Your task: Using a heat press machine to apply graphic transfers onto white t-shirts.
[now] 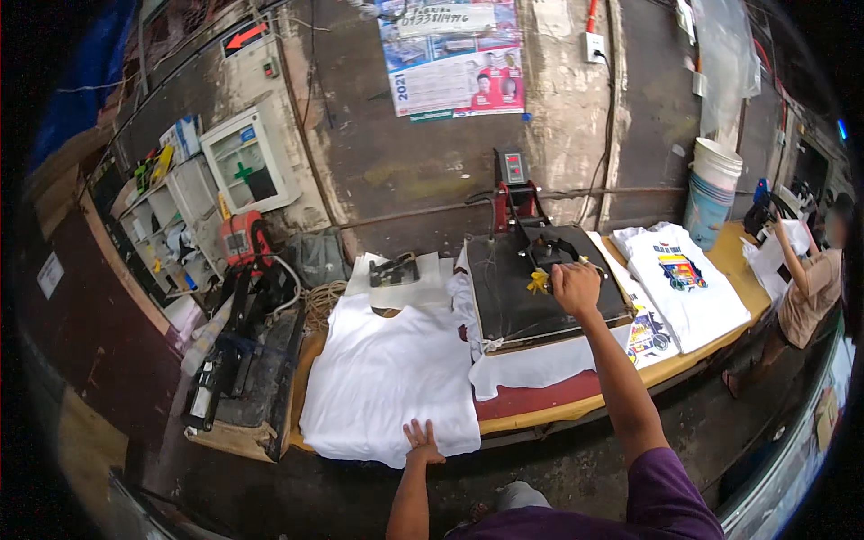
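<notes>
White shirt (387, 387), laid flat — neckline away from the person, hem toward the body — lies on the table (540, 415) just left of the black heat press (504, 288), its long axis running outward. Nearer to it is the left hand (422, 441), palm down at the hem, fingers spread and gripping nothing. Well to the right, the right hand (576, 288) has its fingers curled round the press handle — mostly hidden by that fist — while a white cloth (531, 367) juts out below the press's front edge.
</notes>
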A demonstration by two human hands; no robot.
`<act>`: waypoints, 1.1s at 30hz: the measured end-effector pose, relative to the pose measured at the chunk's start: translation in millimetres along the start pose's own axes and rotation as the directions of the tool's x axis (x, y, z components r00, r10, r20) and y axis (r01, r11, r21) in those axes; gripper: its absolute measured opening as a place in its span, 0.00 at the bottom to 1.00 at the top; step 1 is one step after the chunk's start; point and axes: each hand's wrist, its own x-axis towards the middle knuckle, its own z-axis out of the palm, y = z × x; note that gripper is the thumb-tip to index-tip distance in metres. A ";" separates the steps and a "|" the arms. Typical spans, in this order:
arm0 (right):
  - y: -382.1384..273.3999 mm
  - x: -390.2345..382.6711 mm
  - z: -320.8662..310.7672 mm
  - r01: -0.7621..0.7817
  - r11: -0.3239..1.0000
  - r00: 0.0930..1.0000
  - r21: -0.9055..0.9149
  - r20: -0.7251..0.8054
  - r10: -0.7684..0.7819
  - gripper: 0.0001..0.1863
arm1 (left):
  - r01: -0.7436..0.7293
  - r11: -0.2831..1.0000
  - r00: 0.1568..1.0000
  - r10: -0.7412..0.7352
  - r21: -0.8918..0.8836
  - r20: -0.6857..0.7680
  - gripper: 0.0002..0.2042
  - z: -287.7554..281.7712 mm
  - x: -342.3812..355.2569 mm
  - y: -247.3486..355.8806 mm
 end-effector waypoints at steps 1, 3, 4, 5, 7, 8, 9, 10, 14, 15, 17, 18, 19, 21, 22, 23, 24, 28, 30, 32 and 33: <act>-0.7 -1.0 -0.1 -0.009 1.000 1.000 -0.006 -0.001 0.009 0.18 | 0.008 1.000 1.000 -0.008 0.027 0.000 0.63 1.4 0.7 -0.8; 0.2 -3.8 -0.1 -0.013 1.000 1.000 -0.019 0.010 0.014 0.18 | -0.001 0.999 1.000 -0.001 0.041 0.028 0.63 -2.9 -1.1 2.2; 1.4 -4.1 -0.6 -0.017 1.000 0.999 -0.021 0.029 0.018 0.18 | 0.003 0.999 0.999 -0.005 0.046 0.051 0.63 -5.3 -1.8 4.1; -0.2 -4.2 -0.3 -0.022 1.000 0.999 -0.022 0.030 0.023 0.18 | 0.001 0.999 0.999 -0.004 0.051 0.053 0.63 -5.1 -3.1 2.3; -2.8 -3.5 0.5 -0.008 1.000 1.000 -0.004 0.005 0.008 0.18 | -0.012 0.999 0.999 0.010 0.047 0.044 0.63 -5.2 -5.0 -1.0; -3.3 -3.7 0.9 -0.010 1.000 1.000 -0.005 0.005 0.011 0.18 | -0.014 0.999 0.999 0.012 0.049 0.045 0.63 -5.9 -5.9 -1.0; -3.8 -3.9 1.2 -0.016 1.000 1.000 0.002 0.004 0.016 0.18 | -0.013 0.999 0.999 0.012 0.034 0.052 0.63 -6.7 -6.9 -1.1; -3.9 -4.0 1.3 -0.020 1.000 1.000 0.009 0.003 0.020 0.18 | -0.013 1.000 0.998 0.012 0.018 0.059 0.63 -7.8 -7.4 -1.2; -3.4 -3.3 -0.5 -0.020 1.000 1.000 -0.010 0.016 0.020 0.18 | -0.012 0.999 0.999 0.010 0.049 0.050 0.63 -8.9 -7.3 -0.9; -4.1 -2.9 -1.4 -0.025 1.000 0.999 -0.010 0.029 0.025 0.18 | -0.012 0.998 0.999 0.010 0.054 0.043 0.63 -8.5 -7.3 -0.8; -4.2 -2.3 -2.5 -0.034 0.999 0.999 -0.015 0.039 0.035 0.18 | -0.016 0.998 0.999 0.014 0.064 0.034 0.63 -9.2 -7.9 0.9; -3.7 -2.8 -3.0 -0.034 0.999 0.999 -0.012 0.033 0.035 0.18 | -0.013 1.000 0.999 0.012 0.021 0.036 0.63 -9.3 -9.5 2.1; -3.4 -3.2 -3.5 -0.034 0.999 0.999 -0.009 0.027 0.035 0.18 | -0.010 1.000 0.999 0.011 -0.021 0.039 0.63 -10.5 -10.2 3.3; -4.9 -3.2 -3.2 -0.032 0.999 0.999 -0.008 0.014 0.032 0.18 | -0.008 1.000 0.999 0.009 -0.019 0.038 0.62 -9.3 -9.1 2.3; -5.1 -2.8 -3.1 -0.028 1.000 1.000 -0.004 0.004 0.028 0.18 | -0.004 1.000 0.999 0.005 -0.019 0.039 0.62 -8.7 -8.6 1.5; -5.9 -2.8 -2.0 -0.025 1.000 1.000 0.000 0.003 0.025 0.18 | -0.001 1.000 0.999 0.002 -0.021 0.038 0.62 -5.9 -8.1 -0.3; -7.1 -2.5 -0.6 -0.020 1.000 1.000 -0.001 -0.004 0.020 0.18 | 0.014 1.000 1.000 -0.015 0.025 0.019 0.62 -4.0 -6.6 -2.1; 1.9 -5.5 -5.6 -0.018 1.000 1.000 -0.008 -0.010 0.018 0.18 | 0.016 1.000 0.999 -0.016 -0.003 0.045 0.61 -13.5 -9.3 10.3; -1.0 -4.0 -2.3 -0.009 1.000 1.000 0.007 -0.024 0.009 0.18 | 0.020 1.000 1.000 -0.020 0.006 0.016 0.61 -8.9 -8.9 3.6; -2.1 -3.4 -0.8 -0.002 1.000 0.999 0.020 -0.037 0.003 0.18 | 0.021 1.000 1.000 -0.021 0.016 -0.011 0.61 -6.4 -9.9 1.5; -2.1 -3.7 -0.9 -0.006 1.000 0.999 0.024 -0.033 0.007 0.18 | 0.023 1.000 1.000 -0.023 -0.004 -0.001 0.61 -6.7 -10.6 2.4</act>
